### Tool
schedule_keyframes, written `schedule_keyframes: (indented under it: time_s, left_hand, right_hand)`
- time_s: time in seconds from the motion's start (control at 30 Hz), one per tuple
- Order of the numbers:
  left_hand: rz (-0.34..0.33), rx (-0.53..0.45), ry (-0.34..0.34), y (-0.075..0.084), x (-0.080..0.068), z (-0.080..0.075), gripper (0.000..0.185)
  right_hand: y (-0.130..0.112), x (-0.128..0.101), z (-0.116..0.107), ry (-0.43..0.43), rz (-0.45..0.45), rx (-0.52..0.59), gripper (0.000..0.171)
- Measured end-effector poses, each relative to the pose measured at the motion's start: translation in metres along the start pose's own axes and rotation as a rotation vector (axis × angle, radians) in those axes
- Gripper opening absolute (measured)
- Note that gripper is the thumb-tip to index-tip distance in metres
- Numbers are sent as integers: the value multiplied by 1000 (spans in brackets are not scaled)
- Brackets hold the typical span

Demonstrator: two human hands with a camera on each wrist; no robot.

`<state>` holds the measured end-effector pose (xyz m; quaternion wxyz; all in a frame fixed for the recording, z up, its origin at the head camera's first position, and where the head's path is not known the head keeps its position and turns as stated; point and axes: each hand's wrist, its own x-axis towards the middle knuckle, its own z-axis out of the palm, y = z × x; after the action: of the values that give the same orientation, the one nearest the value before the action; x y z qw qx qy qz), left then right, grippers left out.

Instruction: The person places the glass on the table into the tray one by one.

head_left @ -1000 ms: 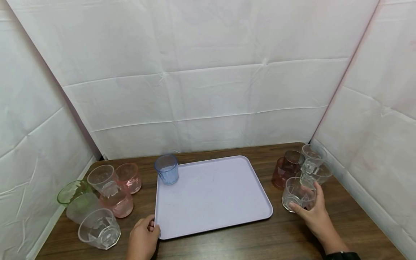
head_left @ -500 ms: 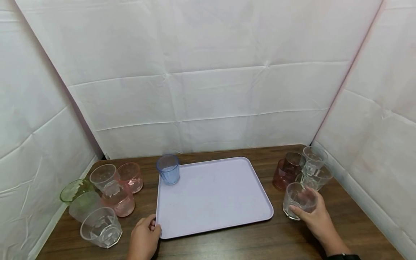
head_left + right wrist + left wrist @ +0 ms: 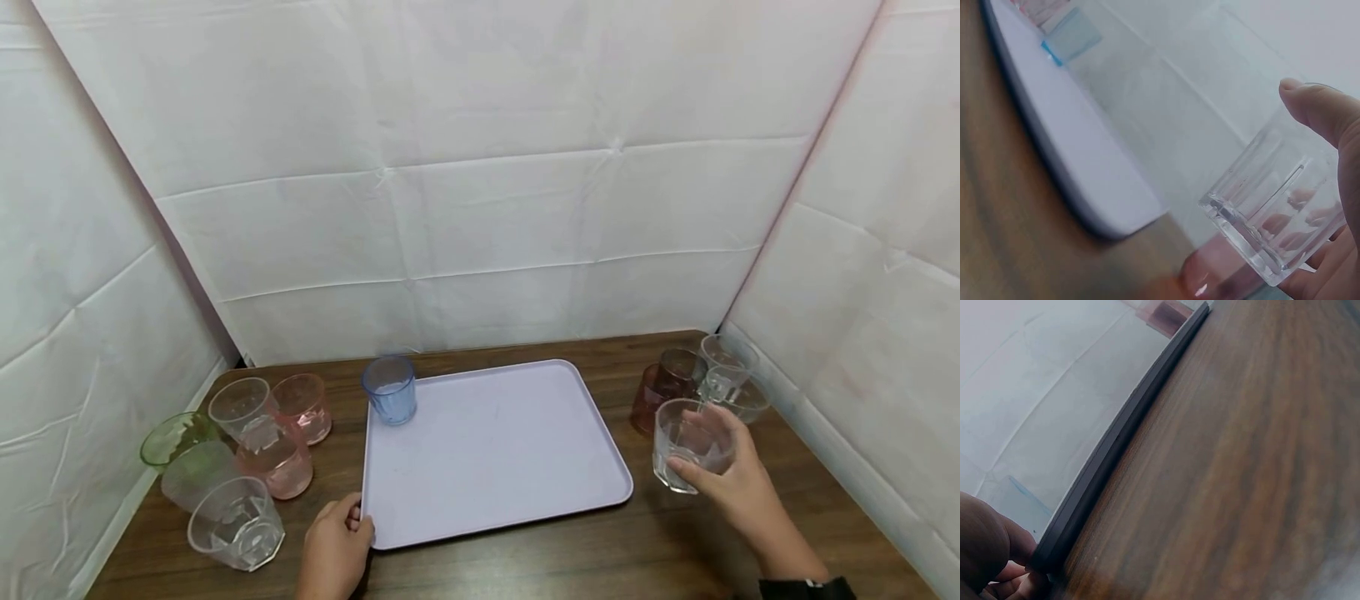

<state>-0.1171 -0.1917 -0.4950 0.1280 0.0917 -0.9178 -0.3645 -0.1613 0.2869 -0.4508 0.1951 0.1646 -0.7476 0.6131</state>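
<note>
The right hand [image 3: 738, 492] gripped a clear glass [image 3: 686, 446] clear of the worktop [image 3: 570, 558], off the tray's [image 3: 487, 450] right edge. The left hand [image 3: 335, 552] pinched the tray's near-left corner, seemingly to steady it; a blue cup [image 3: 389, 389] stood at its far-left corner.

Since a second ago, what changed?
The right hand, gripping a clear glass, lifted it off the table and carried it a little toward the tray. The left hand stays on the tray's near corner; the blue cup and the other glasses have not moved.
</note>
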Motion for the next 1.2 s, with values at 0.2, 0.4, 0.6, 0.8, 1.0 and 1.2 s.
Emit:
schedule_keyframes:
  time_s: [0.2, 0.4, 0.6, 0.8, 1.0, 1.2]
  left_hand:
    - [-6, 2, 4, -3, 0, -2, 32]
    - [-9, 2, 1, -6, 0, -3, 31]
    - [-7, -11, -1, -8, -1, -2, 32]
    - [-16, -23, 12, -7, -2, 0, 31]
    - [-14, -24, 24, -4, -2, 1, 28]
    - [-2, -45, 48, -1, 0, 2, 25]
  right_hand:
    - [-23, 31, 12, -55, 5, -193, 92]
    - [-38, 63, 33, -111, 88, -133, 94]
    - [-41, 92, 71, -170, 147, -67, 96]
    - [-28, 116, 117, -231, 139, 33, 95]
    - [-15, 134, 163, -286, 193, 85, 98]
    - [11, 146, 209, -306, 243, 78, 105]
